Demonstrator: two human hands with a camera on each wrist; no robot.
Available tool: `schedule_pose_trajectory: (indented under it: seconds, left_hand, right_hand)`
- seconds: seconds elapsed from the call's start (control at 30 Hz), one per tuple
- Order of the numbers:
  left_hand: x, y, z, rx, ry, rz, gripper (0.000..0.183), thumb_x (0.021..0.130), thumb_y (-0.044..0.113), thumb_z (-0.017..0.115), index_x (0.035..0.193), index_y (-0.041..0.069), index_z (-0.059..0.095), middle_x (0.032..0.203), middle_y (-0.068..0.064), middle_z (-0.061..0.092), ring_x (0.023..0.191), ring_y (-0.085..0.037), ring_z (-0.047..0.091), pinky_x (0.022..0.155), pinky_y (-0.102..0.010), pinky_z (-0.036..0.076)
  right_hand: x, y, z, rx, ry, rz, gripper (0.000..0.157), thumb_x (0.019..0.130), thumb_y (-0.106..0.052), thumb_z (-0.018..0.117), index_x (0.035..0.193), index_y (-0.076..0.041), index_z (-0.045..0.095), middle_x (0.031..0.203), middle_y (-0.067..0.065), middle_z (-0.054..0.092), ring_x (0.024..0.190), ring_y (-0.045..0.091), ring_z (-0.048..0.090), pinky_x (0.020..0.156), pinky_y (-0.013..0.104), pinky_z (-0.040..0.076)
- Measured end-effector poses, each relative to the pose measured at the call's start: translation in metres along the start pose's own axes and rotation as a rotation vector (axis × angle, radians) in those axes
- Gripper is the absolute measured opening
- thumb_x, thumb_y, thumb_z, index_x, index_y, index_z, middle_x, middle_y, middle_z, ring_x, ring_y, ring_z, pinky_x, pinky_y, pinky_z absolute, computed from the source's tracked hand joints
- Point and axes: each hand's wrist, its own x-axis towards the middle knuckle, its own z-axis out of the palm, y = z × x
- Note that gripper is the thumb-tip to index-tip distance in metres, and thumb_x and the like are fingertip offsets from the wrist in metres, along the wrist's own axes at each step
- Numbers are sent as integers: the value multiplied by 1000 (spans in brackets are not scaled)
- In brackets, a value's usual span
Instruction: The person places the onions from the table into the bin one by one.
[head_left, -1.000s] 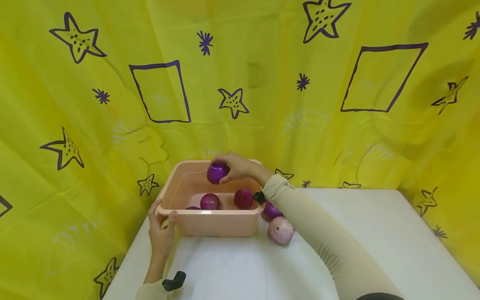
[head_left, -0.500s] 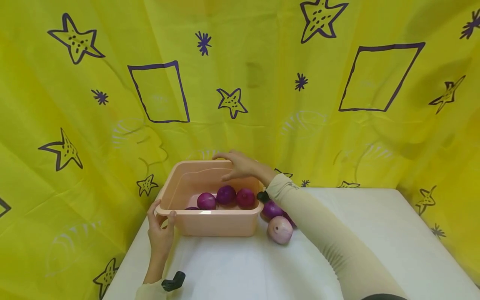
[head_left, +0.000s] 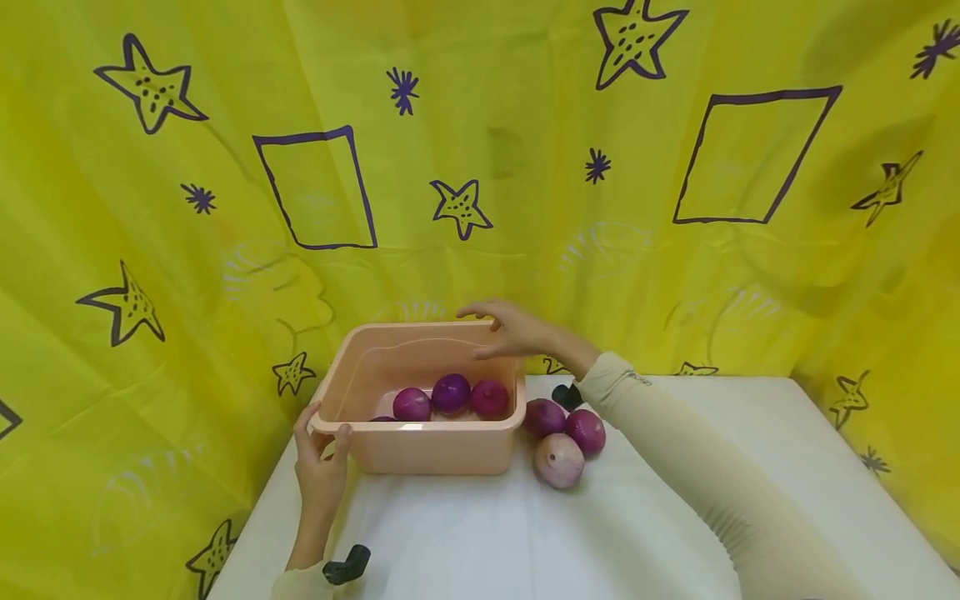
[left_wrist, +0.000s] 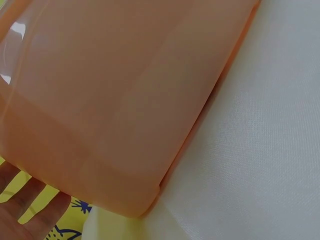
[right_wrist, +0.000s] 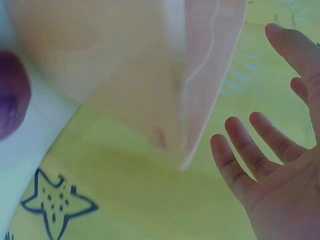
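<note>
A peach plastic tub (head_left: 431, 450) stands on the white table. In it lie several red onions, among them a dark purple onion (head_left: 451, 393), with another mostly hidden behind the front wall. My left hand (head_left: 321, 471) grips the tub's front left corner, thumb at the front and fingers round the side. Over the tub's back right corner hovers my right hand (head_left: 517, 331), fingers spread and holding nothing; the right wrist view shows the same hand (right_wrist: 280, 175) beside the tub wall. Right of the tub sit two red onions (head_left: 586, 432) and a paler onion (head_left: 559, 461), grouped together.
The white table (head_left: 675, 433) stretches to the right of the onions and in front of the tub. A yellow curtain (head_left: 525, 208) printed with stars hangs close behind the tub and along both sides.
The right hand let go of the dark purple onion inside the tub, then moved right toward the back right corner. The left hand stays at its corner.
</note>
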Motion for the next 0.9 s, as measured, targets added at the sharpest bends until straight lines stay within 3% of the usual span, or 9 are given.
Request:
schedule_pose_trajectory:
  seconds: [0.17,0.27,0.5,0.9]
  left_hand:
    - [0,-1,0,1,3,-6,66,102,30,63,157,26,28,160,-7,41,122,-19,54,84,-10,50]
    - [0,-2,0,4,4,-6,65,103,29,63,158,26,28,160,-9,41,123,-25,55,84,-10,49]
    - [0,-1,-1,18,4,-3,66,103,29,62,158,24,27,160,-11,40,124,-32,55,83,-10,49]
    - [0,-1,-1,4,4,11,66,103,29,63,157,24,27,160,-11,39,127,-34,54,85,-10,48]
  right_hand:
    - [-27,4,-15,-7,27,23,67,84,-12,85,143,-2,56,143,20,56,129,45,52,98,55,53]
    - [-42,6,-23,-18,38,27,67,84,-14,86,143,-4,56,141,20,57,126,43,53,98,57,52]
    - [-76,10,-39,-84,56,62,68,85,-16,85,145,-7,55,142,14,57,122,34,56,94,49,55]
    - [-108,21,-45,-131,89,48,66,84,-14,85,143,-8,57,138,15,60,114,34,61,87,47,59]
